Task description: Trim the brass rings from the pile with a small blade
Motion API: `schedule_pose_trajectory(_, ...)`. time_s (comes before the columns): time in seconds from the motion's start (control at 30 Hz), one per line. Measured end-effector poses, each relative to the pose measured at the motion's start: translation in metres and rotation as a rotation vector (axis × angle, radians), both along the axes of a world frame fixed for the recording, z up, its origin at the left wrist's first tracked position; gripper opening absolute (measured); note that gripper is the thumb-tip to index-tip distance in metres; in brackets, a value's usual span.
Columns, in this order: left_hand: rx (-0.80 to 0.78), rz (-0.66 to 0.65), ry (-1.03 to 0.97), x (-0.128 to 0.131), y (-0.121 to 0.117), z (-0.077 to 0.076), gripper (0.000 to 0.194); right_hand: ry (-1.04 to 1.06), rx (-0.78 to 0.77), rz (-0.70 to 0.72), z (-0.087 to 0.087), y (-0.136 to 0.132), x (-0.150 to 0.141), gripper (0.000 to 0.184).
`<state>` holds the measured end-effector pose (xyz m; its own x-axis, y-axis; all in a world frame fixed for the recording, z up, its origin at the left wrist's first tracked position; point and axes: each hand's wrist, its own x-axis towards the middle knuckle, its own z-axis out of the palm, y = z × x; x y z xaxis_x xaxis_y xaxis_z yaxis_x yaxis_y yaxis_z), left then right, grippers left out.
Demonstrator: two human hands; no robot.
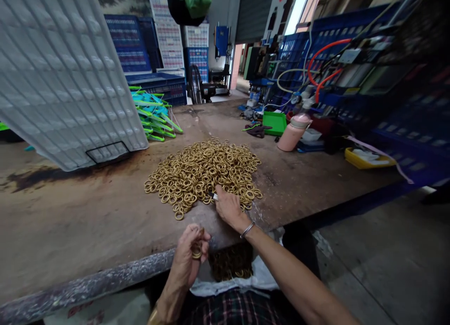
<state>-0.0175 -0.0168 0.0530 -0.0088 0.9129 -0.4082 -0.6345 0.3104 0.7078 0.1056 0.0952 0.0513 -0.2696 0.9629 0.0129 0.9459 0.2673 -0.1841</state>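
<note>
1. We are working at a wide brown counter, which is carrying everything before us.
2. A large white ribbed container is standing tilted on the counter's left side, well apart from our hands.
3. A broad heap of gold rings is lying mid-counter, loosely spread, with single rings straying along its near edge.
4. Below the counter's edge, just above our lap, white sheeting is surrounding a dark hollow where more rings are showing.
5. Our right grip is resting at the heap's near edge, thumb and forefinger close together. We are judging that it is working among the rings there, but we cannot tell whether it is closed on anything.
6. Our left grip is curling closed around a few rings, palm up, nearer to us and clear of the heap. We are reading the step in hand as handling rings in small lots.
7. At the right fingertips a small pale-and-dark piece is showing; it is staying too small to name.
8. The held rings are sitting in the curled left fingers. We are judging that the next move is calling for a secure left hold and a light right touch, avoiding scattering strays.
</note>
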Motion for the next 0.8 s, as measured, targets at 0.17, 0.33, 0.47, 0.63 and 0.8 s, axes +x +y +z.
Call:
schedule_pose_trajectory(0.17,-0.085,0.009,-0.212,-0.005,0.003,-0.006,0.027,-0.035,0.005,-0.014,-0.003,0.007,-0.001,0.02)
schedule_pose_trajectory(0.33,-0.148,0.061,-0.212,-0.006,0.009,-0.01,0.029,0.032,0.028,-0.015,-0.006,0.008,0.004,0.023)
schedule_pose_trajectory(0.47,-0.068,0.052,-0.044,-0.002,0.016,-0.006,0.035,0.258,0.043,0.137,-0.011,-0.001,0.009,0.025)
schedule_pose_trajectory(0.63,0.04,0.061,0.152,0.004,0.022,-0.002,0.045,0.589,-0.017,0.302,-0.011,-0.026,0.008,0.016)
schedule_pose_trajectory(0.8,0.049,0.046,0.257,0.003,0.02,-0.005,0.041,0.8,-0.161,0.253,-0.002,-0.04,0.002,0.01)
